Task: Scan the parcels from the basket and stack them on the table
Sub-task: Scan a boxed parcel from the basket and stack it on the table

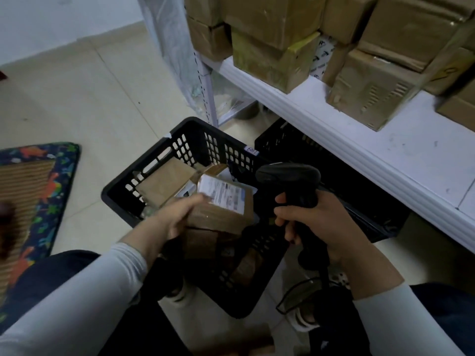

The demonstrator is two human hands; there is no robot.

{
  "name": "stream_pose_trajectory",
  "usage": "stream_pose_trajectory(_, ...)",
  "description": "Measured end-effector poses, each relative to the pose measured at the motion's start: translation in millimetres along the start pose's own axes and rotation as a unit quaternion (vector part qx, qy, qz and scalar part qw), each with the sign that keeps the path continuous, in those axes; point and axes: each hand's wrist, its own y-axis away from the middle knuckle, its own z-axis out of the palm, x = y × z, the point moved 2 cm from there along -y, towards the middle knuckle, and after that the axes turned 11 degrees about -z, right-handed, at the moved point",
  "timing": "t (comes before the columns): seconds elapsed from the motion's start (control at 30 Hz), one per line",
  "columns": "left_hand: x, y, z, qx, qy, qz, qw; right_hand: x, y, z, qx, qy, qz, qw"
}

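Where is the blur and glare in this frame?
Head view: dim overall, darkest inside the basket; the parcel label and left hand are motion-blurred; the scanner in the right hand is sharper; soft glare on the taped boxes on the shelf.

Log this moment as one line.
left hand: holds labelled parcel over basket | right hand: grips scanner

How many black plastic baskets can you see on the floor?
2. One basket is in front of the person, holding parcels. The second basket is behind it to the right, partly under the white shelf; others may be hidden under there.
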Motion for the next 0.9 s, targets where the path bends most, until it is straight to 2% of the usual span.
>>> stream_pose_trajectory(0.13,23,36,-9,-0.045,0.020,0.093,0.994,-12,15,1,-0.006,0.027,-0.026,0.999)
stream_pose_trajectory(0.4,46,76,0,-0.054,-0.024,0.177,0.982,-35,44,-2,-0.006,0.134,-0.055,0.989)
stream_pose_trajectory(0.67,64,96,9,-0.087,-0.070,0.205,0.972,-57,63,3,-0.024,0.273,-0.116,0.955)
stream_pose_trajectory(0.9,78,104,10,-0.074,-0.083,0.225,0.968,-72,72,8,-0.017,0.322,-0.170,0.931)
